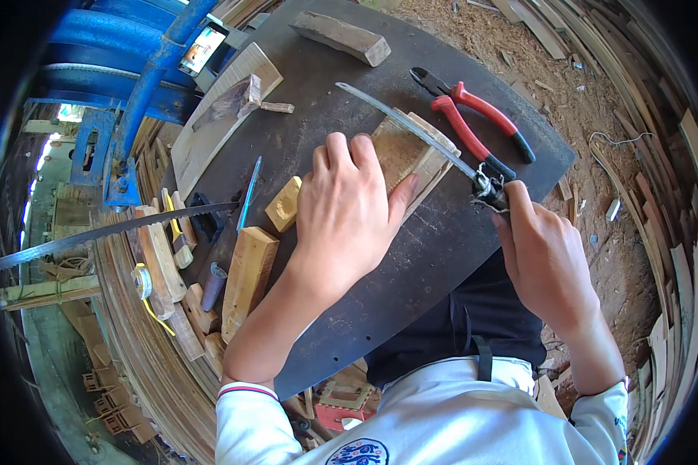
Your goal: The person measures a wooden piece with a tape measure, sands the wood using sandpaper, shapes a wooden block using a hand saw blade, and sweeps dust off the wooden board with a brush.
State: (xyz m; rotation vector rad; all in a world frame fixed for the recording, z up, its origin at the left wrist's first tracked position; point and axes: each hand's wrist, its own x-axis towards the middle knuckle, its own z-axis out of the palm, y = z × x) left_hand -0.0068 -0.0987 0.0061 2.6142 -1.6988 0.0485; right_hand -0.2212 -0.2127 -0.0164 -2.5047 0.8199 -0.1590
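Observation:
My left hand (349,205) presses flat on a pale wooden block (406,155) lying on a dark metal work plate (411,256). My right hand (547,260) grips the wire-wrapped handle end of a thin saw blade (411,128), whose blade lies across the far side of the block. The blade's tip points to the upper left.
Red-handled pliers (473,120) lie on the plate beyond the block. Small wood pieces (285,204), a longer block (248,271) and a grey block (341,36) rest around it. A bandsaw blade (116,229) and blue machine frame (132,85) stand at left. Sawdust and wood strips (659,155) cover the ground at right.

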